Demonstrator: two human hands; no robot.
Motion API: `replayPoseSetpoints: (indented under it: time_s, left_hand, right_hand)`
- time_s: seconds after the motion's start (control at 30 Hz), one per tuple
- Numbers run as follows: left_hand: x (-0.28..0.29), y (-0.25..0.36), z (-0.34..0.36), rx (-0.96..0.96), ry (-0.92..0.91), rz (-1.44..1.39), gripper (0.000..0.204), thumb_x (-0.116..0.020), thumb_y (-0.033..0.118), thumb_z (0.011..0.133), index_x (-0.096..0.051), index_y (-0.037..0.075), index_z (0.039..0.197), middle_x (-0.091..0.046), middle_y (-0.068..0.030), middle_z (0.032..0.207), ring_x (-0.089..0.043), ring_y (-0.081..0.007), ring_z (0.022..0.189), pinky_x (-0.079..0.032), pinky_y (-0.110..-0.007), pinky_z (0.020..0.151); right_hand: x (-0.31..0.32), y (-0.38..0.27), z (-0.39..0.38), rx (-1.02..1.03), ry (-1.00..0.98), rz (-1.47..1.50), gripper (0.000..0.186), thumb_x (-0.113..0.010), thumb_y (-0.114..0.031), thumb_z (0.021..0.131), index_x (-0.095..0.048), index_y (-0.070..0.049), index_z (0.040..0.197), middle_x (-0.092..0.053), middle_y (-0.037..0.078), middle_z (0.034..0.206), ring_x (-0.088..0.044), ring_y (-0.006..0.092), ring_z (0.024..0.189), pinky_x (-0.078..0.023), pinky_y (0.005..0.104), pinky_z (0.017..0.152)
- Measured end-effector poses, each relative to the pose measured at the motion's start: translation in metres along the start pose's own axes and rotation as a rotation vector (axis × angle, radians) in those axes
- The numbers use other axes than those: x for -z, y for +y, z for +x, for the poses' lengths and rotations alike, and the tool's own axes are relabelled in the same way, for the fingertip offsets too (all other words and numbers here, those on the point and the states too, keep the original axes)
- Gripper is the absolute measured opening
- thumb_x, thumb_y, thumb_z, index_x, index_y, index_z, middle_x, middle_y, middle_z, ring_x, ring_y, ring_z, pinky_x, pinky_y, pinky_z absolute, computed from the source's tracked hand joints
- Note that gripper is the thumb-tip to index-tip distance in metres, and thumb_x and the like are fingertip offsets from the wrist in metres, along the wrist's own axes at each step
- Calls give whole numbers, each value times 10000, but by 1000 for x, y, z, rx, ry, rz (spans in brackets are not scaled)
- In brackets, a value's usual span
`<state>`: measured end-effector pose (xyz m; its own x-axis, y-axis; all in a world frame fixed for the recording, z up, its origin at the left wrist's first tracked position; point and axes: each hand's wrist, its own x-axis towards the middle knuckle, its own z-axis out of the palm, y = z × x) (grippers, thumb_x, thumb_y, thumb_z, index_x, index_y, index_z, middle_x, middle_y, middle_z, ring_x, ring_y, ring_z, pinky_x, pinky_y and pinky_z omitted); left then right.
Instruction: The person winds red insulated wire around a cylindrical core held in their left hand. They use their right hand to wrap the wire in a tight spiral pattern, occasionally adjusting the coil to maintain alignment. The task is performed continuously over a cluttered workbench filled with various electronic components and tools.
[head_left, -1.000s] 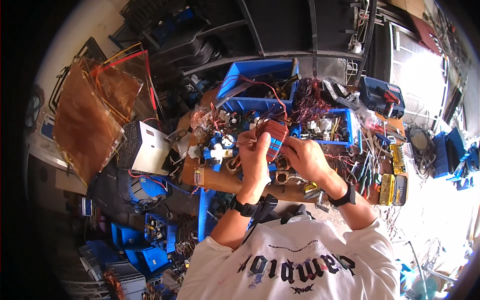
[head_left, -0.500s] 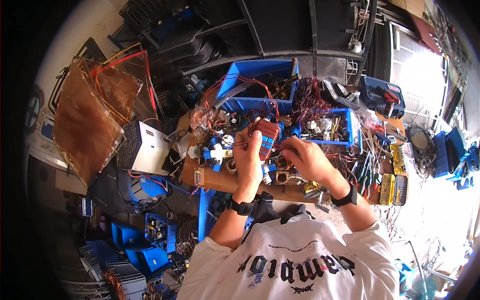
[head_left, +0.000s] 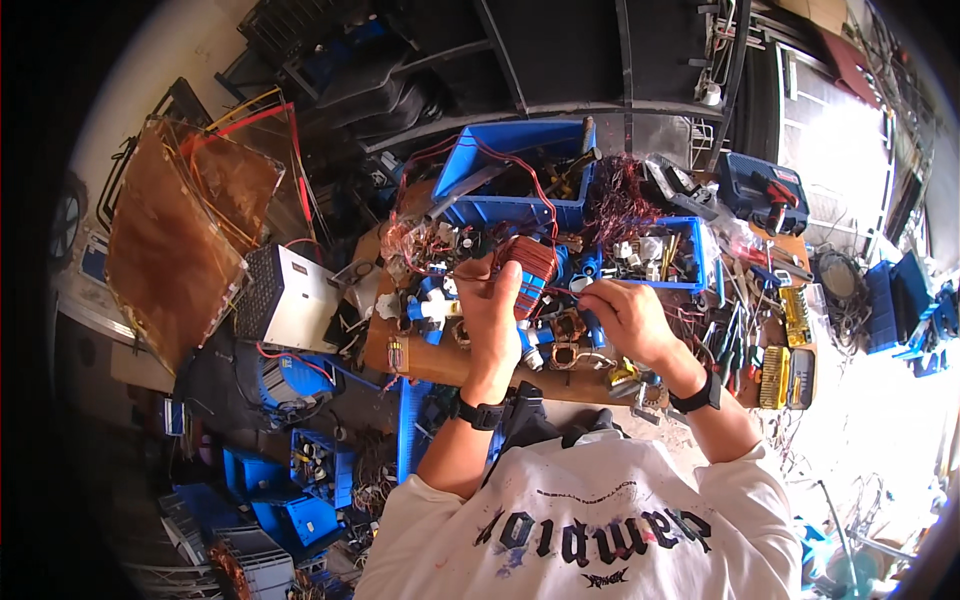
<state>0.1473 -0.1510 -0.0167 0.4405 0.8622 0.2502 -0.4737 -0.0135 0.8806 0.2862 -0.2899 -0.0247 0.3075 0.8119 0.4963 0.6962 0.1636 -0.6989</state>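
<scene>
In my left hand is a coil of reddish copper wire with a blue band, my thumb lying across its near left side. To the coil's right, my right hand pinches a thin red wire that runs to the coil. Longer red wire loops up from the coil over a large blue bin. Small motor parts and blue-and-white fittings lie beneath and beside my hands on the wooden bench.
Behind the hands are a wire tangle, a parts tray and a drill in a case. Hand tools and a bit set lie right. A white metal box and a brown panel stand left; blue crates sit below.
My left hand has shifted left with the coil. My right hand has drawn away to the right with the wire, widening the gap from the coil. The red loop now stretches farther left.
</scene>
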Motion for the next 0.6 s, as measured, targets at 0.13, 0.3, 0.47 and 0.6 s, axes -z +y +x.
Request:
replayPoseSetpoints:
  time_s: [0.13, 0.3, 0.47, 0.6]
  left_hand:
    - [0, 4, -6, 126, -49, -104, 369, -689, 90, 918, -381, 71, 1122, -599, -140, 1186, -619, -147, 1011, -549, -281, 839]
    - [-13, 5, -14, 57, -88, -14, 427, -751, 89, 866, -384, 34, 1079, -596, -142, 1175, -597, -152, 1060, -486, -292, 964]
    - [-3, 1, -8, 46, -165, 140, 450, -771, 83, 840, -391, 23, 1073, -581, -126, 1185, -581, -136, 1072, -487, -276, 946]
    - [-2, 4, -10, 6, -167, 138, 453, -785, 67, 822, -390, 27, 1040, -565, -135, 1209, -584, -139, 1075, -497, -262, 923]
  right_hand:
    - [-13, -14, 11, -78, -20, 100, 113, -632, -122, 914, -664, -17, 942, -667, 180, 819, -651, 385, 727, -511, 418, 615]
    - [-30, -26, 12, -240, -28, 286, 261, -613, -64, 915, -583, -3, 1167, -705, 210, 935, -702, 372, 860, -550, 396, 727]
    - [-56, 1, 1, -294, 25, 703, 381, -634, -28, 914, -510, 13, 1272, -677, 201, 1132, -683, 268, 1061, -536, 360, 879]
    - [-36, 9, -2, -172, -47, 424, 372, -676, -61, 906, -537, 6, 1245, -677, 155, 1139, -676, 235, 1048, -539, 340, 880]
